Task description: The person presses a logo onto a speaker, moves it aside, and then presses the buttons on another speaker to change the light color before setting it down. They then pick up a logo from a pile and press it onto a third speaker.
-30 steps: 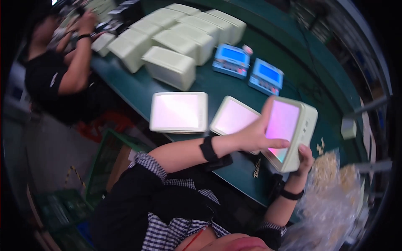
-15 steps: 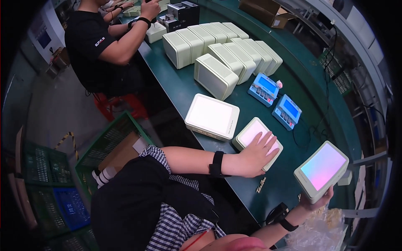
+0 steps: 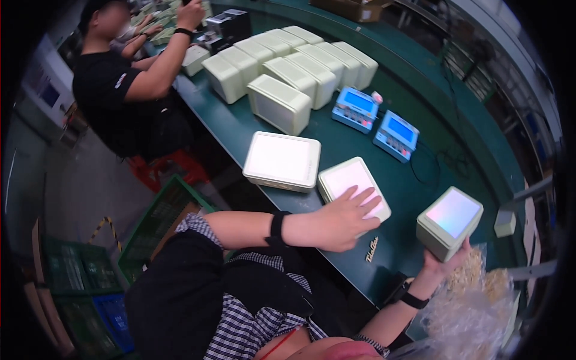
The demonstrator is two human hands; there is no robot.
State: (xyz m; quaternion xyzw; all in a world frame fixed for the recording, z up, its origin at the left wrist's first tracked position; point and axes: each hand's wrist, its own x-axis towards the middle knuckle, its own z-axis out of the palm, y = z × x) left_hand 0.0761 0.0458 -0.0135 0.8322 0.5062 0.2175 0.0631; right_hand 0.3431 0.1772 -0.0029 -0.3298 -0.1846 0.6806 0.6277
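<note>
Your left hand [image 3: 342,223] hides part of the pale box [image 3: 343,175] beneath it; your right hand [image 3: 445,259] loses fingers behind the held box [image 3: 449,221]; over there, the co-worker [image 3: 103,90] has a blurred face; the top edge clips that cardboard box [image 3: 351,8].

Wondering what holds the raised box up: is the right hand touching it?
Touching. The head view shows the right hand against the lower end of the raised box, supporting it.
</note>
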